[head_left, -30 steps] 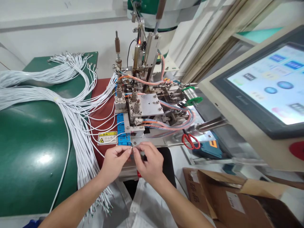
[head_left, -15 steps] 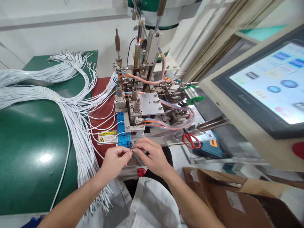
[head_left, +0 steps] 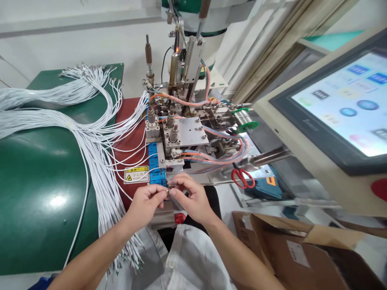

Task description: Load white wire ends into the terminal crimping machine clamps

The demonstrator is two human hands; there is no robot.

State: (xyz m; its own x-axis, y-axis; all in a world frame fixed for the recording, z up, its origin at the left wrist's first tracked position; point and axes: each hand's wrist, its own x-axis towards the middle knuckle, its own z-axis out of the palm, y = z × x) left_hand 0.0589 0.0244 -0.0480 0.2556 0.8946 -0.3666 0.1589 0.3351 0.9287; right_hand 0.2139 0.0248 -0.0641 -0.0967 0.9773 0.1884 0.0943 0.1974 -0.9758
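My left hand (head_left: pixel 148 203) is closed in a pinch on the end of a white cable (head_left: pixel 123 193), which runs behind it from the bundle. My right hand (head_left: pixel 193 199) meets it fingertip to fingertip, also pinching. What sits between the right fingers is too small to make out; a tiny bright tip shows there. Both hands are just in front of the blue fixture blocks (head_left: pixel 157 176) along the machine's (head_left: pixel 190 131) left edge. Several white cables lead into those blocks. The large white cable bundle (head_left: pixel 96 181) hangs over the table edge, left of my left hand.
A green table (head_left: pixel 39 193) stands at the left, with a warning label (head_left: pixel 136 175) on the red mat. To the right are red-handled scissors (head_left: pixel 242 178), a solder wire spool (head_left: pixel 245 120), a tilted touchscreen (head_left: pixel 347 104) and an open cardboard box (head_left: pixel 281 245).
Both hands stay pinched together at the same spot in front of the blue blocks. Only the fingertips have shifted slightly, and the view has moved a little.
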